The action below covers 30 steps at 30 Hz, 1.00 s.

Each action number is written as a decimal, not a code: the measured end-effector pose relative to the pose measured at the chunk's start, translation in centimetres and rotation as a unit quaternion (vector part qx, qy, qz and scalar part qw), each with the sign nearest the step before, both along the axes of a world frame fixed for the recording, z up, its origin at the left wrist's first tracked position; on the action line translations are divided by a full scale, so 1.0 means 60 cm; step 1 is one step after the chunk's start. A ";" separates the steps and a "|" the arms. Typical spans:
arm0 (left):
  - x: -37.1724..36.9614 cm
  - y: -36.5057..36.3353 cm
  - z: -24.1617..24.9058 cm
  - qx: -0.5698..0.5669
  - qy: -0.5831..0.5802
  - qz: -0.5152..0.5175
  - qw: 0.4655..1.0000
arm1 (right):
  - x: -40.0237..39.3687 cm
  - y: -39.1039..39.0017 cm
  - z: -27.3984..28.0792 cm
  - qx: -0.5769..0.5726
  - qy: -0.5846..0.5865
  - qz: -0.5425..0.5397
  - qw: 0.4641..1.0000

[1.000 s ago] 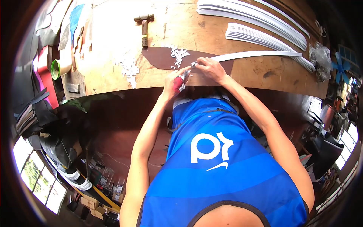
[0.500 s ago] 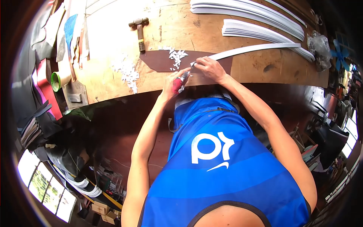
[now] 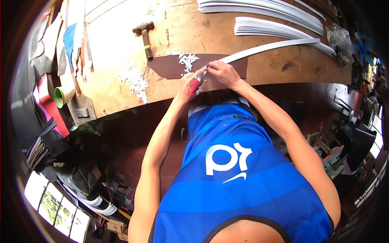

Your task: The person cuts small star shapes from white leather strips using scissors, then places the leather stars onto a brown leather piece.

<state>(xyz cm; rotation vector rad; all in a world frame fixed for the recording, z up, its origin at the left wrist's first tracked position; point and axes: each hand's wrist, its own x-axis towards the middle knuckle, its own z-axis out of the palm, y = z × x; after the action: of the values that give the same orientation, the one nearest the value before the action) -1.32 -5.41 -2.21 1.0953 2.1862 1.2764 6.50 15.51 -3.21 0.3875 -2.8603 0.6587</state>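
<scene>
My right hand (image 3: 225,74) is closed on the near end of a long white strip (image 3: 267,48), which curves away to the right over the bench. Close beside it, my left hand (image 3: 189,86) is closed, its fingertips almost meeting the right fingers at the strip's end. A small red and grey thing (image 3: 195,86) shows in the left hand; its kind is not clear. Both hands are over the near edge of a dark brown sheet (image 3: 168,67). Small white triangular offcuts (image 3: 188,60) lie on that sheet, left of the strip.
A larger heap of white offcuts (image 3: 135,83) lies near the bench edge. A hammer (image 3: 146,40) rests behind it. Bundles of white strips (image 3: 259,27) lie at the back right beside a clear plastic bag (image 3: 340,42). A green-rimmed roll (image 3: 59,97) sits at the left.
The view has shifted slightly. My left hand has come a little closer to the right one, and the white tip seen between them before is now hidden.
</scene>
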 end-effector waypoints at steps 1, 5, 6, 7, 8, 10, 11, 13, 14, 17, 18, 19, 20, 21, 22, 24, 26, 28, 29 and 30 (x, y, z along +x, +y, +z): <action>-0.001 0.000 -0.004 -0.011 0.032 -0.006 0.999 | 0.000 -0.003 0.001 -0.002 0.000 0.005 1.000; 0.007 -0.015 -0.003 -0.011 0.034 -0.004 0.999 | -0.002 -0.001 0.000 -0.001 -0.018 -0.007 1.000; 0.003 -0.008 -0.005 -0.008 0.037 -0.007 0.999 | -0.001 -0.002 -0.001 0.009 -0.012 -0.008 1.000; 0.000 -0.003 -0.008 0.002 0.039 -0.006 0.999 | 0.001 -0.003 -0.002 0.018 -0.009 -0.009 1.000; -0.001 0.001 -0.011 0.010 0.040 -0.003 0.999 | 0.001 -0.004 -0.004 0.015 0.002 -0.011 1.000; -0.002 0.001 -0.021 -0.007 0.065 -0.007 0.998 | -0.002 -0.001 0.002 0.005 -0.015 -0.009 1.000; 0.005 -0.007 -0.022 -0.008 0.062 -0.003 0.998 | -0.002 -0.002 0.006 -0.004 -0.031 -0.007 0.999; 0.003 -0.015 -0.016 -0.022 0.025 -0.014 0.999 | -0.005 -0.002 0.004 -0.004 -0.028 -0.001 1.000; 0.005 -0.022 -0.019 0.025 0.048 -0.015 0.998 | -0.005 -0.002 0.004 0.003 -0.015 0.000 1.000; 0.006 -0.017 -0.032 0.035 0.032 -0.010 0.999 | -0.003 0.001 0.001 0.015 0.006 -0.004 1.000; 0.003 -0.008 -0.028 0.005 0.062 -0.006 0.998 | -0.004 -0.002 0.003 0.016 0.016 -0.005 1.000; 0.006 -0.010 -0.021 0.003 0.061 -0.003 0.998 | -0.003 -0.005 0.004 0.015 0.014 -0.002 1.000; 0.009 -0.013 -0.013 -0.012 0.059 -0.009 0.998 | -0.001 -0.005 0.007 0.008 -0.004 -0.001 1.000; 0.007 -0.015 -0.011 -0.026 0.061 -0.016 0.998 | -0.005 -0.002 0.008 0.003 -0.018 0.000 1.000; 0.010 -0.021 -0.014 0.031 0.087 -0.008 0.996 | -0.006 0.000 0.006 0.003 -0.026 0.002 1.000; 0.013 -0.032 -0.016 0.006 0.080 -0.016 0.997 | -0.007 0.000 0.005 0.006 -0.012 0.000 1.000; 0.014 -0.025 -0.025 0.027 0.096 -0.011 0.995 | -0.007 0.001 0.007 0.007 -0.001 0.001 1.000; 0.014 -0.020 -0.023 -0.004 0.090 -0.012 0.996 | -0.005 -0.001 0.010 0.013 -0.008 0.000 1.000; 0.014 -0.022 -0.021 -0.032 0.087 -0.015 0.996 | -0.004 -0.001 0.010 0.012 -0.008 0.005 1.000; 0.018 -0.030 -0.019 -0.003 0.077 -0.014 0.997 | -0.006 0.002 0.008 0.011 -0.013 0.011 1.000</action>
<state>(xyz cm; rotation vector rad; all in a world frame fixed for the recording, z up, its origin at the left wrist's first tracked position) -0.25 -7.21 -3.35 1.2545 2.2751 1.2107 6.12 15.65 -2.74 0.4171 -2.8947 0.6428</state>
